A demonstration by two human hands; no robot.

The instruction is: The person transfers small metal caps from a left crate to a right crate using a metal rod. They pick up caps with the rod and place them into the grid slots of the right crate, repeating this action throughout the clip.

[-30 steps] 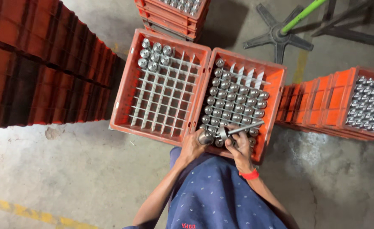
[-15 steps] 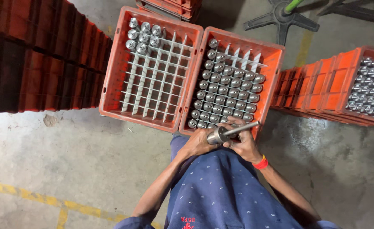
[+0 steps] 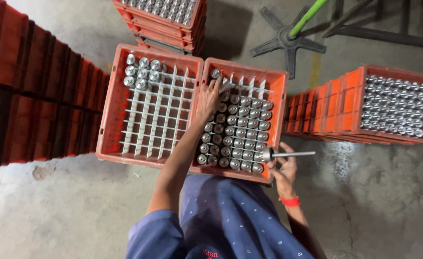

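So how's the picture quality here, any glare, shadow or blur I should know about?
Head view: sharp overall, no motion blur on the left hand or right hand; bright glints on the metal parts in the right orange crate; stacked crates at left sit in deep shadow; the edges bow slightly.

workshop floor | stacked orange crates point(image 3: 39, 96) | machined metal parts point(image 3: 398, 105) | stained concrete floor point(image 3: 53, 211)
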